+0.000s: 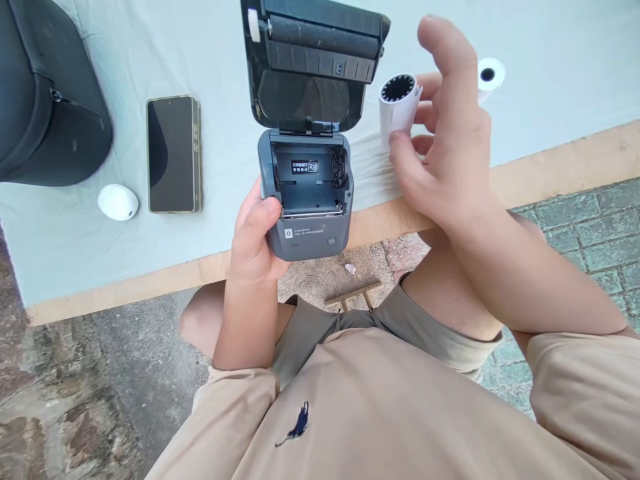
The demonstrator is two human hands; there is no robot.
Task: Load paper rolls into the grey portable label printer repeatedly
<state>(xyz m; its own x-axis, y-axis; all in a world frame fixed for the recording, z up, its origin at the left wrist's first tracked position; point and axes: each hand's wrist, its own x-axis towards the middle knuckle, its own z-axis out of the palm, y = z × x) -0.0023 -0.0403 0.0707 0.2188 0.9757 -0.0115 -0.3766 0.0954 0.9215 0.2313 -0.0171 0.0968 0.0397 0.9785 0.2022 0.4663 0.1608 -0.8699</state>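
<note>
My left hand point(255, 240) grips a small grey portable printer point(307, 227) at the table's front edge. Its dark lid point(310, 60) stands flipped up and the paper bay point(307, 177) lies bare, with a black label inside. My right hand point(447, 143) holds a white paper roll point(397, 103) just right of the printer, pinched between thumb and fingers, with the black toothed core facing me.
A phone point(173, 153) lies face up at left, a white oval object point(119, 202) beside it. A black bag point(47, 100) fills the far left corner. Another white roll point(489, 75) sits behind my right hand. The table point(550, 100) has a wooden front edge.
</note>
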